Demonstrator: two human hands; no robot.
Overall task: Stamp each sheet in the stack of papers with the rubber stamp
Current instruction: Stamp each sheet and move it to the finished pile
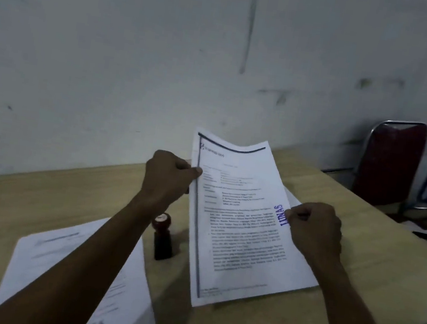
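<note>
Left hand (169,175) and right hand (315,228) raised, fingers curled, pinching.

Single head-mounted wide-angle view, looking forward and down from the person's own position over the tabletop (357,264), close enough that both forearms entered from the lower edge; the wall (112,51) filled the upper half of the field

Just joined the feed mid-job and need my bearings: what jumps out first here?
The sheet held up at centre, gripped by the left hand on its left edge and the right hand on its right, with a blue stamp mark by the right hand. The rubber stamp stands upright on the table just left of the sheet, and more papers lie at lower left.
</note>
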